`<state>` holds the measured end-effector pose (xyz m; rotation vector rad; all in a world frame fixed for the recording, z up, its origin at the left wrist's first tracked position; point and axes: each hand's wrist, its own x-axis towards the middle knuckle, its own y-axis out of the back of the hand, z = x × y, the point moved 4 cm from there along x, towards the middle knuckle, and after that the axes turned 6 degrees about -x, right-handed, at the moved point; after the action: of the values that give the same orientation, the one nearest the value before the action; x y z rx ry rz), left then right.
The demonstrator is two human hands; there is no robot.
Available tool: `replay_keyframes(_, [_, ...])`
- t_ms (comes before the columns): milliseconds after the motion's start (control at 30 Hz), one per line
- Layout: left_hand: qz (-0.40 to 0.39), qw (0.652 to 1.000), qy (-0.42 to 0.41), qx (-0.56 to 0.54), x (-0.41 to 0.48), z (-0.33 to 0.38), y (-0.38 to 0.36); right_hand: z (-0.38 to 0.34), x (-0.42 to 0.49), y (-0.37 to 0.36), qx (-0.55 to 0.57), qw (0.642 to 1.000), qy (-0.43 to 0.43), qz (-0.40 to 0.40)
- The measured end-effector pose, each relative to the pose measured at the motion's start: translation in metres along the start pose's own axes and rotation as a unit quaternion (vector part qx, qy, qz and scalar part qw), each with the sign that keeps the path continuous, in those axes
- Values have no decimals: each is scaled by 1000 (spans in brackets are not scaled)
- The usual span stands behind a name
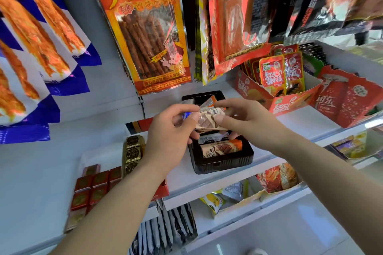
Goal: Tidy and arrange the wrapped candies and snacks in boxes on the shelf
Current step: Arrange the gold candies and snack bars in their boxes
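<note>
Two bare forearms (116, 203) reach in from the bottom edge. L hand (172, 130) & R hand (244, 118) both pinch a small stack of wrapped choc bars (209, 120), thumbs on top, just above the black tray (223, 166) on the white shelf (294, 124). Another bar (221, 148) lies inside the tray.

I see a few beige chocolate-print wrapped bars (209, 119) held flat, stacked, just above the black ribbed tray (223, 164). Another bar (219, 149) lies flat inside it, orange end right.
</note>
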<state>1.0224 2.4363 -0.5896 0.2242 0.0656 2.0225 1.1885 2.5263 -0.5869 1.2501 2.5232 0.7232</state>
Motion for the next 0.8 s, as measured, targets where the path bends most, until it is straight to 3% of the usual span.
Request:
replay_keyframes(100, [-31,1000,-3,2,0,2,-12,7,-3,9,74,997,-16,10])
replay_keyframes(167, [-3,993,-53,106,7,1,-6,20,-4,24,94,994,-36,46])
replay_keyframes(233, [23,963,-102,247,19,-1,3,34,-5,37,94,988,-64,102])
replay_keyframes(333, [-77,937,-75,333,34,-11,-6,49,-9,35,111,978,-93,149])
replay_keyframes(433, [-163,914,-78,364,41,-20,-27,57,-13,16,132,980,-88,121])
replay_keyframes(800, [-128,911,-116,375,80,-19,-36,59,-23,12,-62,995,60,39])
